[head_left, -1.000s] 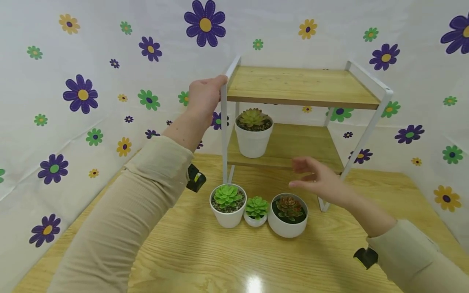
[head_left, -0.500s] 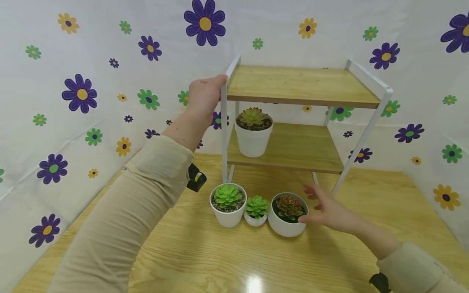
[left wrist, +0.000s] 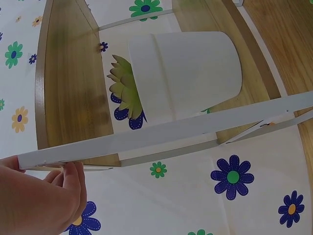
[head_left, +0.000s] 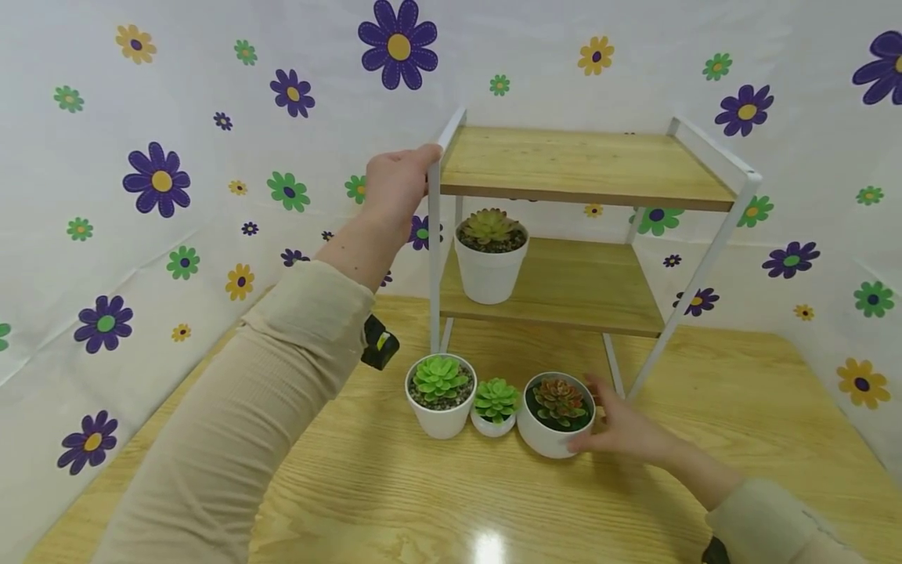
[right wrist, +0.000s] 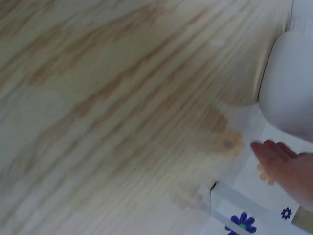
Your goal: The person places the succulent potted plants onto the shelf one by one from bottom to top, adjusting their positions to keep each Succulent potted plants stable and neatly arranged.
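My left hand [head_left: 396,184] pinches the upper left corner of a two-tier shelf's white metal frame [head_left: 434,258]. In the left wrist view, the curled fingers [left wrist: 73,188] lie at the frame bar. My right hand [head_left: 627,427] is at the right side of a low white pot [head_left: 546,439] with a reddish-green succulent [head_left: 559,402]. Its thumb is at the pot's front and its fingers are behind; the right wrist view shows those fingers [right wrist: 276,159] fairly straight beside the white pot, with a small gap. The pot stands on the table.
Left of that pot stand a tiny white pot [head_left: 493,425] and a taller one [head_left: 441,421], both with bright green succulents. Another potted succulent [head_left: 491,270] sits on the lower shelf, at its left. A flower-patterned sheet [head_left: 317,47] hangs behind the wooden table [head_left: 395,501].
My right hand has come down from in front of the lower shelf to the right side of the low pot. The left hand stays on the frame, and the pots have not moved.
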Motion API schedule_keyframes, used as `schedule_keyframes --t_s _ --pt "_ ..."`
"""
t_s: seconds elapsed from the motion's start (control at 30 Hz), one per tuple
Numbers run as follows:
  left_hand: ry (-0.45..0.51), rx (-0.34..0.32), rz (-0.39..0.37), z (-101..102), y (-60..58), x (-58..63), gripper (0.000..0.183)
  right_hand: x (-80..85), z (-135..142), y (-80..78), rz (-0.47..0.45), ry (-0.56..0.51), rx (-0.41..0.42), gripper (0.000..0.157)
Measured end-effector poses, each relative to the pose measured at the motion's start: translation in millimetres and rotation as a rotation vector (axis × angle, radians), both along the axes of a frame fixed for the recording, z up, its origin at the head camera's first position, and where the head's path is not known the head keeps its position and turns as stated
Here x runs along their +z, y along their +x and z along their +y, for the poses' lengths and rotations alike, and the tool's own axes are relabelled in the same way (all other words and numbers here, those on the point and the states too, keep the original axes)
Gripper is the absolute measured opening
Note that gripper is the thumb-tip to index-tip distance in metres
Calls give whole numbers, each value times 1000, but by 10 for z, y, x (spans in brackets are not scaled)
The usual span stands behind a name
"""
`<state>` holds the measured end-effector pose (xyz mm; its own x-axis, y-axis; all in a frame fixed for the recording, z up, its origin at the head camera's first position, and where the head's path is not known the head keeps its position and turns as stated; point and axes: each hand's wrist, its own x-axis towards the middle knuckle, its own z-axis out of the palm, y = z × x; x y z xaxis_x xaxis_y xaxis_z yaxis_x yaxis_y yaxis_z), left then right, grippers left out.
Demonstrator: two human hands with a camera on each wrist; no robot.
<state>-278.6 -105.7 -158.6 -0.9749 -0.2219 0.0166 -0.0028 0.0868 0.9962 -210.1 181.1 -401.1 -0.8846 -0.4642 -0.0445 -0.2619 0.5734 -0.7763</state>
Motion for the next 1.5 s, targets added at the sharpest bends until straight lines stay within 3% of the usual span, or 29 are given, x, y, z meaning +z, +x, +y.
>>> schedule_keyframes --t_s 0.13,0.4,1.07,1.5 --pt "1 -1 -7 1 -2 -8 34 -57 -55 -6 20 -9 -31 107" --pt "-7 0 1 -1 -2 -8 34 -163 -129 -39 139 -76 -57 92" --pt "-10 -1 5 -7 -1 -5 35 -122 -108 -14 42 -23 -108 97" --pt "-9 7 -8 3 -1 3 35 -60 -37 -10 79 -55 -93 92"
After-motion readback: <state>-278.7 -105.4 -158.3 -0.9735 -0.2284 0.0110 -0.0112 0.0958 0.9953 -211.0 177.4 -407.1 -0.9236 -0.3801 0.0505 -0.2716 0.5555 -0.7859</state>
